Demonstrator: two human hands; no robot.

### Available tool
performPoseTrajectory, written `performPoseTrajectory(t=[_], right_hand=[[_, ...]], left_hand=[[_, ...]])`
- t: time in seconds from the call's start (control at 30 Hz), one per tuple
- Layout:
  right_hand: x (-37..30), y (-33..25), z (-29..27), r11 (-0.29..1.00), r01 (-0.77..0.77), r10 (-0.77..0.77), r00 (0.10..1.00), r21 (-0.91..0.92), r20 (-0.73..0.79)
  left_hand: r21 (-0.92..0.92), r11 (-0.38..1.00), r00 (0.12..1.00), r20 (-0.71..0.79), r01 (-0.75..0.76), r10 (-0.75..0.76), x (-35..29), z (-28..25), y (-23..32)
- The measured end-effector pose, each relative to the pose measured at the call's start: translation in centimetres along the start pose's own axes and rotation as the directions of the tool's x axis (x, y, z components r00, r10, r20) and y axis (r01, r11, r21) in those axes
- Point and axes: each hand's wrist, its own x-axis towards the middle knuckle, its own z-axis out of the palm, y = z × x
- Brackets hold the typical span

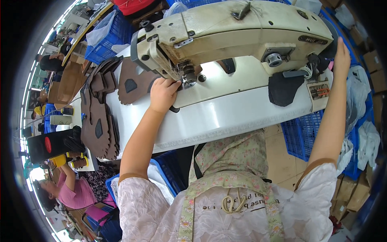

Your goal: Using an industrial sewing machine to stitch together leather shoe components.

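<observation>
A cream sewing machine [225, 38] stands on the white table before me. My left hand [164, 94] is beside its presser foot [188, 82], fingers bent and closed on the edge of a brown leather-like piece [131, 86] with a dark patch. Part of that piece is hidden by the machine head and my fingers. At the machine's right end, my right hand [342, 60] lies against the dark handwheel [331, 38], fingers stretched out along it. The thumb is hard to make out. A black fabric piece [285, 89] hangs below the machine's right end.
Stacked brown cut pieces [98, 121] lie at the table's left end. Blue crates [302, 135] stand under the right side, another blue crate [169, 171] under the left. A co-worker in pink [76, 189] sits at far left. Cardboard boxes [350, 193] are at right.
</observation>
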Motion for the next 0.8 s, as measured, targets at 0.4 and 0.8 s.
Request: performPoseTrajectory(t=[0.4, 0.8], right_hand=[[-6.6, 5.6, 0.3, 0.987, -0.131, 0.133, 0.991, -0.097, 0.015], [-5.2, 4.7, -0.5, 0.944, -0.267, 0.285, 0.956, -0.192, 0.074]], left_hand=[[0.001, 1.0, 1.0, 0.003, 0.005, -0.005, 0.4, 0.0, 0.0], [0.019, 1.0, 1.0, 0.02, 0.015, -0.015, -0.2, 0.0, -0.3]])
